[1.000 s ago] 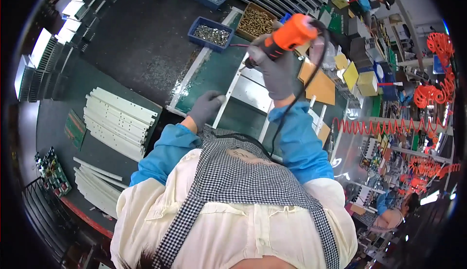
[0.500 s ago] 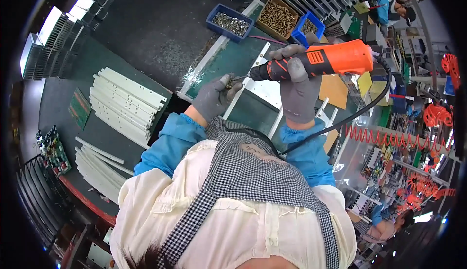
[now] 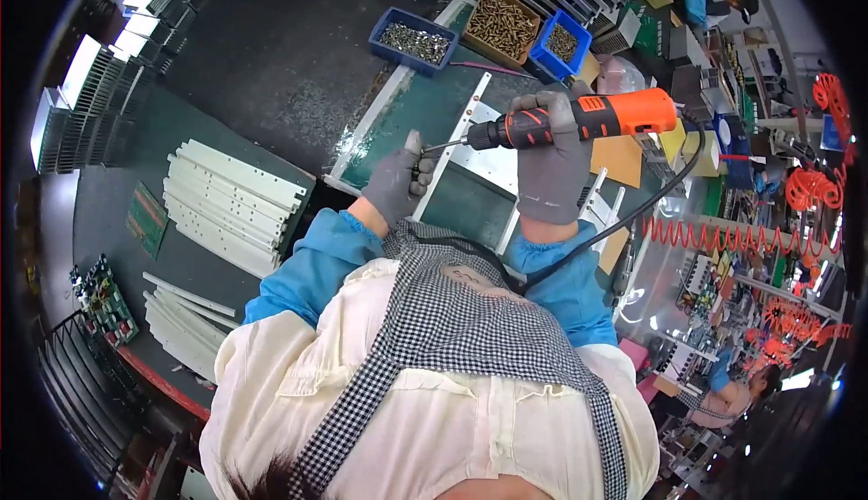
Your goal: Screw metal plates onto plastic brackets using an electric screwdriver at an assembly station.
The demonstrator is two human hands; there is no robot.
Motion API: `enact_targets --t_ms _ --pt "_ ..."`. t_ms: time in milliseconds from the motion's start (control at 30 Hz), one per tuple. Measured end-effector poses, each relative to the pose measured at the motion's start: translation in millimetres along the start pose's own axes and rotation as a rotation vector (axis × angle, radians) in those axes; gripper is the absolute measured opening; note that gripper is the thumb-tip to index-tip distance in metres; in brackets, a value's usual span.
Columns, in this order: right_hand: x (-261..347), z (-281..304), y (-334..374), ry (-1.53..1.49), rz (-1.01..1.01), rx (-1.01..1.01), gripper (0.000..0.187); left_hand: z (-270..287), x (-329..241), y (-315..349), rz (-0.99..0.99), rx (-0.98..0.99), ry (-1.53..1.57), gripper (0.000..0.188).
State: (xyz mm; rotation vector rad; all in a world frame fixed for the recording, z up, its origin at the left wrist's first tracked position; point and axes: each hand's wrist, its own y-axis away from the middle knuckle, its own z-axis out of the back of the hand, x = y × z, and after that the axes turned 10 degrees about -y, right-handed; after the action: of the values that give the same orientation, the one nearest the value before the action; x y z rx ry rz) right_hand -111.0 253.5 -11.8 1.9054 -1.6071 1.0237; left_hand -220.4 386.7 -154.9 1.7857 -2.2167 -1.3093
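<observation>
My right hand [image 3: 553, 170], in a grey glove, is wrapped around an orange and black electric screwdriver [image 3: 644, 111]. The tool lies nearly level, its chuck and thin bit pointing left. The bit's tip meets the fingers of my gloved left hand [image 3: 391, 183], which are curled around small brass-coloured screws [image 3: 417, 173]; only bits of the screws show. Below the tool, a white metal frame [image 3: 493, 170] with a flat plate and holed rails lies on the green bench [image 3: 389, 120].
Screws fill a cardboard box [image 3: 500, 25], a bright blue bin [image 3: 561, 43] and a dark blue bin [image 3: 413, 41] at the far side. White holed strips [image 3: 231, 206] are stacked on the left. A black cable [image 3: 655, 197] trails from the tool past my right arm.
The screwdriver has shifted slightly left and down, and its body is nearer level. My left hand has moved a little left and down, its fingers still curled around the screws.
</observation>
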Motion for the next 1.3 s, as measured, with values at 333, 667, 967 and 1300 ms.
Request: enact_targets --t_ms 333,667,967,1300 --pt "2 17 -17 0.416 0.312 -0.006 0.023 23 16 -21 -0.129 -0.168 -0.662 0.042" --pt "-21 18 -16 0.394 0.293 -0.009 0.033 20 25 -28 -0.112 0.044 -1.004 0.046" --pt "-11 29 -30 0.367 0.25 0.006 0.023 12 19 -22 -0.045 0.046 -1.029 0.046" --pt "-13 25 -30 0.439 0.227 0.053 0.041 18 29 -28 -0.073 0.022 -1.01 0.042"
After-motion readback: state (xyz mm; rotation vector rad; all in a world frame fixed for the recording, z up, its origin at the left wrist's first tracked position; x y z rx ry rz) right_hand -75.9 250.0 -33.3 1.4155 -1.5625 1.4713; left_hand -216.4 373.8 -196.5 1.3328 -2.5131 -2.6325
